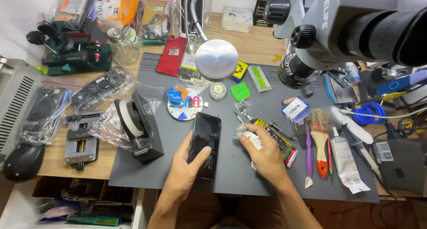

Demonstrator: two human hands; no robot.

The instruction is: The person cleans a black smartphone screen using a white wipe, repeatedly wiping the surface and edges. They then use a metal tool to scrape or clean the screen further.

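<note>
Black phone [204, 142] lies screen up on the grey mat [155, 171], near its front edge. Left hand [187, 166] grips its lower half: thumb over the glass, fingers [181, 145] wrapped along the left edge. Right hand [266, 155], just right of the phone and apart from it, has its fingers closed on a crumpled white wipe [253, 141]. Tape dispenser [138, 127] to the left, brushes [319, 140] to the right. Mat covers a cluttered wooden worktop [58, 160]; microscope [338, 24] overhead at upper right.
</note>
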